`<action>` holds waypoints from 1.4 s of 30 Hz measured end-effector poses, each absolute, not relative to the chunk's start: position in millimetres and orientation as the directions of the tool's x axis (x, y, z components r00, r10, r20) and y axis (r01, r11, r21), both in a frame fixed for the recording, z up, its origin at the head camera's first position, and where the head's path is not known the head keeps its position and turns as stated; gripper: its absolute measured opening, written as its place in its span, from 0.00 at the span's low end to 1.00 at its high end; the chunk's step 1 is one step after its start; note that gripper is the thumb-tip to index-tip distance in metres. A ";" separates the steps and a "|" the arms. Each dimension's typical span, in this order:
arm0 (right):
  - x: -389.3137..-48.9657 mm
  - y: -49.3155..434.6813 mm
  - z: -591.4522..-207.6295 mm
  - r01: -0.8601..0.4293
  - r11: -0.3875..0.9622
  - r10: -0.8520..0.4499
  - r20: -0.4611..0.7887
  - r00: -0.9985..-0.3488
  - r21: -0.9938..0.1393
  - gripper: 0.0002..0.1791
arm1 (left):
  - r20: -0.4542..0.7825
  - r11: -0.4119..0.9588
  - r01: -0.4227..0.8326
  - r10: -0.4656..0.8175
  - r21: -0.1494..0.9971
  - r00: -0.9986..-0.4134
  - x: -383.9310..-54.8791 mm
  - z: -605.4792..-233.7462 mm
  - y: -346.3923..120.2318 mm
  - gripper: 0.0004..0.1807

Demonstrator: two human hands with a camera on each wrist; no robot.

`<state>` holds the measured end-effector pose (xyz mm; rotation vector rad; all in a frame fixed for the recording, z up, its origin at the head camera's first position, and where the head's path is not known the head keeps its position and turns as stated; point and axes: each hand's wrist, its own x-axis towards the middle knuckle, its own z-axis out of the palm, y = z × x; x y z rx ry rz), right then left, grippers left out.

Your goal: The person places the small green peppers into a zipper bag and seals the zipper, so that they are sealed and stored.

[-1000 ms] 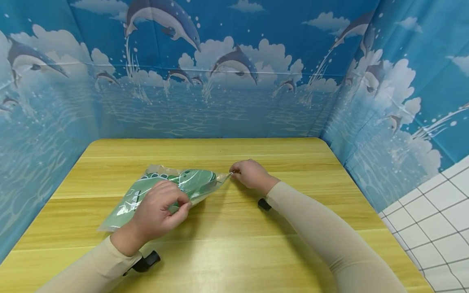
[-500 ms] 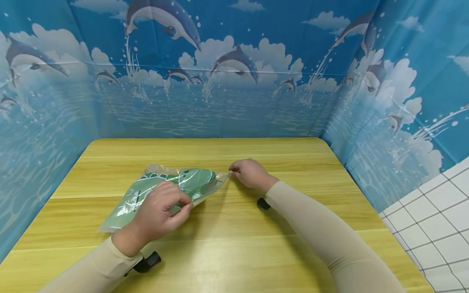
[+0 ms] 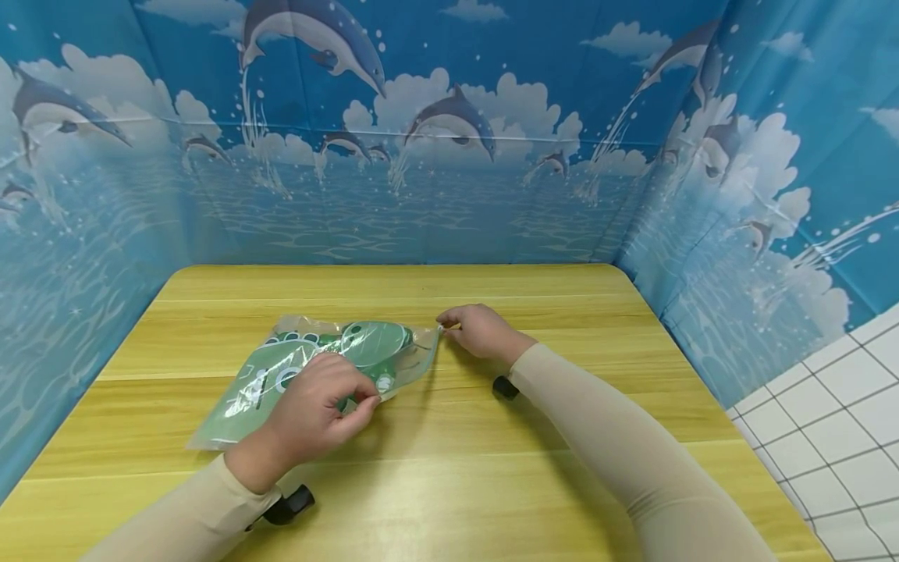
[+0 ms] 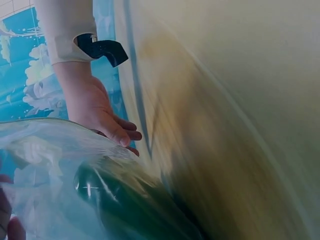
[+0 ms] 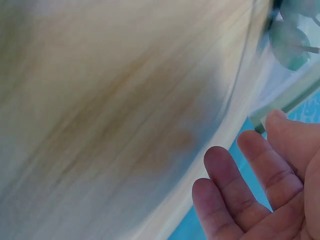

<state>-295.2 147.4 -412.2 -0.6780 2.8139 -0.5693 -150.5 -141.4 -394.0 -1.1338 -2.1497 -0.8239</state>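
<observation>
A clear plastic zip bag [image 3: 242, 394] with a green, white-outlined cartoon design lies on the left half of the table. My left hand [image 3: 319, 406] reaches over it and pinches its near edge between thumb and index finger. At the far right corner of the bag, my right hand [image 3: 481, 334] pinches the edge strip between thumb and forefinger. The right wrist view shows that strip [image 5: 287, 100] at the fingertips, the other fingers loosely bent. Through the film in the left wrist view, a dark green bulge [image 4: 125, 200] shows; whether it is print or contents I cannot tell.
The yellow wood-grain table [image 3: 492, 484] fills the lower view. Blue dolphin-print curtains [image 3: 435, 211] hang behind it and at both sides. White tiling [image 3: 843, 437] shows at the right. Black wrist mounts [image 3: 289, 505] stick out below the sleeves.
My left hand has shifted slightly right and toward me with the near edge. The bag's right end now lies more spread out, showing more of its clear edge. My right hand stays almost still.
</observation>
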 end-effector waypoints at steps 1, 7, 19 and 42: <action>-295.7 148.0 -412.3 -0.395 0.820 -0.472 -0.098 -0.876 -0.413 0.22 | 0.713 0.452 0.856 0.511 0.252 -0.480 -150.6 -394.5 -140.7 0.07; -296.7 150.7 -412.9 -0.397 0.825 -0.471 -0.101 -0.876 -0.402 0.23 | 0.690 0.458 0.858 0.545 0.231 -0.477 -151.8 -400.8 -136.8 0.08; -293.9 153.4 -411.6 -0.394 0.832 -0.455 -0.074 -0.887 -0.390 0.24 | 0.606 0.458 0.859 0.624 0.229 -0.494 -151.3 -410.5 -127.5 0.06; -289.8 158.5 -407.7 -0.364 0.846 -0.412 -0.045 -0.910 -0.391 0.24 | 0.374 0.557 0.799 0.707 0.227 -0.600 -152.4 -414.1 -109.5 0.03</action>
